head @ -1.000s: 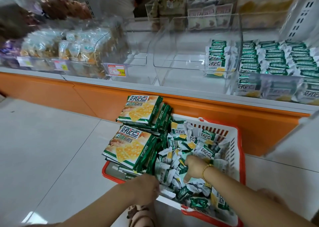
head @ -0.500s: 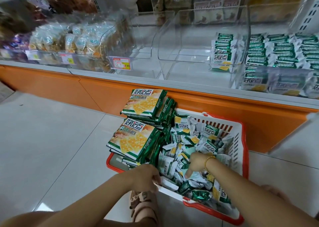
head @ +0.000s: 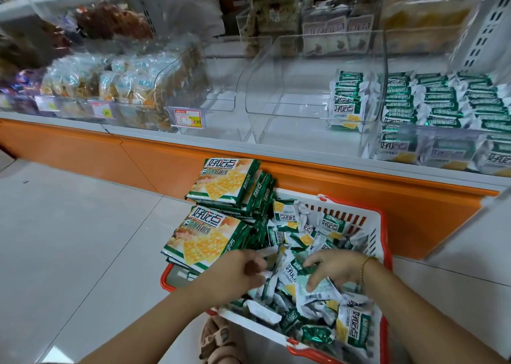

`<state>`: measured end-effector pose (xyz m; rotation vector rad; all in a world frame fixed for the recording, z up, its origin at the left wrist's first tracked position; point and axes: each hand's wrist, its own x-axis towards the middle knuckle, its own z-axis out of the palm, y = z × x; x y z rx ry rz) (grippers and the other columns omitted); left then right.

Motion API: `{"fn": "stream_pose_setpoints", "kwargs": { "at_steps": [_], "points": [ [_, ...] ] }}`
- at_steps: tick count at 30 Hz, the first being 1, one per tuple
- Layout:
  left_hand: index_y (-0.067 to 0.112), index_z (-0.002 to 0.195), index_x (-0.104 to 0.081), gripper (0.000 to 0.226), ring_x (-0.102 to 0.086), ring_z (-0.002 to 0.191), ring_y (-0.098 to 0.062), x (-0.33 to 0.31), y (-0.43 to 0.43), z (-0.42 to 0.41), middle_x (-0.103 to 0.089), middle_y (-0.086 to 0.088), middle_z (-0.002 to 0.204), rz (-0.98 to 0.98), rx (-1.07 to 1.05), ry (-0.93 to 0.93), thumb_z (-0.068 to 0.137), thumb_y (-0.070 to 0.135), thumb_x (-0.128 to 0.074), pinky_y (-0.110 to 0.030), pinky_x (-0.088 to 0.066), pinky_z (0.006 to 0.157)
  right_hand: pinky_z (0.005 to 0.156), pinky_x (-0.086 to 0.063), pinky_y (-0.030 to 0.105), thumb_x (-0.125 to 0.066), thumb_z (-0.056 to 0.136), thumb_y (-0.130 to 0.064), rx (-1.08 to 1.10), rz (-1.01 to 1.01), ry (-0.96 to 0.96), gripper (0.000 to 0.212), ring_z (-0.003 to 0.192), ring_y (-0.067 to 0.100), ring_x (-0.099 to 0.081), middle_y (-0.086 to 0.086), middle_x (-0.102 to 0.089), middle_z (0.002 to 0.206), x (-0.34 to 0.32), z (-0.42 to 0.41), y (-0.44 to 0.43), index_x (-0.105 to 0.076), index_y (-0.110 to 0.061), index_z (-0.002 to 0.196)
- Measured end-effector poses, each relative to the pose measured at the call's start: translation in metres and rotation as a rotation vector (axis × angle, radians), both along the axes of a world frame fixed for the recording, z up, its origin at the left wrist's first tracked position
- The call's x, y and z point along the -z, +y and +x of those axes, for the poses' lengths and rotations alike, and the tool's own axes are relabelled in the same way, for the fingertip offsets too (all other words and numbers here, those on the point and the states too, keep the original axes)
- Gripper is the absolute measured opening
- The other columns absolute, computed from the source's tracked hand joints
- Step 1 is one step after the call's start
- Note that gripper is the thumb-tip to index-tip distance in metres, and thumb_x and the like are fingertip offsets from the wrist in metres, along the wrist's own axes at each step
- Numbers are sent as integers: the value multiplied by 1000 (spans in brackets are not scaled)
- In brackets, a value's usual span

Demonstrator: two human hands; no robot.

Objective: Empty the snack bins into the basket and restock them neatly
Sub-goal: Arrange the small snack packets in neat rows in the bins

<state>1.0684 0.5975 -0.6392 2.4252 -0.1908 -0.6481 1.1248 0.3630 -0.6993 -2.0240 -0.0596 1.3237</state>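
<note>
Tiled shop floor; white-and-red basket [head: 351, 220] sits below clear bin [head: 304, 87] on the shelf; small snack packets [head: 287, 217] piled in basket; left hand [head: 235, 272] and right hand [head: 337, 267] near each other, both down in the pile; grips blurred, cannot tell.

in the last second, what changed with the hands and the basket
The left hand left the near rim of the basket and moved in over the small packets, toward the right hand, whose fingers now curl on a packet. What the left holds is blurred. The large packs, basket and shelf bins stayed put.
</note>
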Motion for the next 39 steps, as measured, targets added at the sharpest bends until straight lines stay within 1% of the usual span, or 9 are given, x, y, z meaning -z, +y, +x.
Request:
{"fn": "stream_pose_setpoints", "kwargs": {
  "at_steps": [6,9,12,16,20,26,30,34,39],
  "points": [
    [22,141,-39,69,-49,120,-9,-15,-14,26,-48,8,129,-139,-51,109,83,33,-74,-25,-42,96,104,-41,35,-75,81,-23,-233,165,-118,59,131,16,-40,-1,-33,151,-56,16,-9,-48,-25,134],
    [10,91,-61,32,-53,70,-7,-31,-23,36,-53,2,78,-237,-52,156,80,37,-75,-22,-49,74,110,-35,35,-77,78,-32,-220,231,-252,47,132,17,-43,-9,-44,141,-83,21,-15,-54,-37,118],
    [18,55,-58,32,-55,57,-7,-48,-32,43,-45,9,57,-454,-214,258,84,20,-72,-37,-56,87,99,-46,37,-81,64,-53,-97,190,-429,54,110,9,-59,-8,-63,123,-109,24,-30,-67,-32,112],
    [8,64,-49,33,-51,55,-10,-59,-36,49,-37,2,63,-622,-442,349,79,18,-76,-31,-58,78,63,-53,34,-85,60,-46,162,183,-655,37,62,11,-67,1,-73,79,-142,19,-49,-72,-25,88],
    [-8,101,-54,52,-54,97,-18,-68,-44,53,-52,-5,96,-833,-545,492,66,16,-83,-39,-60,75,73,-56,26,-81,73,-32,452,371,-1015,31,77,8,-68,-17,-70,94,-155,8,-30,-68,-44,98],
    [-3,115,-58,26,-69,92,-32,-98,-61,63,-69,-23,108,-1161,-626,499,97,10,-45,-40,-55,78,102,-22,2,-64,91,-31,143,395,-1139,43,136,-16,-20,-35,-31,146,-148,0,-10,-52,-55,124],
    [1,122,-57,46,-70,86,-28,-105,-64,76,-69,-21,107,-1124,-597,413,93,35,-48,-40,-55,79,95,-31,0,-55,96,-31,188,499,-1129,36,140,-8,-21,-34,-25,149,-149,2,-19,-55,-51,126],
    [4,117,-61,60,-68,100,-26,-114,-73,82,-70,-17,110,-1042,-430,360,74,46,-61,-36,-55,86,95,-51,26,-60,88,-41,310,507,-1163,27,125,-1,-48,-33,-40,141,-156,6,-29,-66,-48,114],
    [16,112,-66,42,-67,101,-20,-118,-82,84,-72,-5,107,-699,-221,156,74,26,-79,-40,-52,95,89,-39,9,-58,87,-45,231,387,-1135,25,114,-15,-49,-37,-52,123,-181,7,-48,-65,-48,111]
  ]
}}
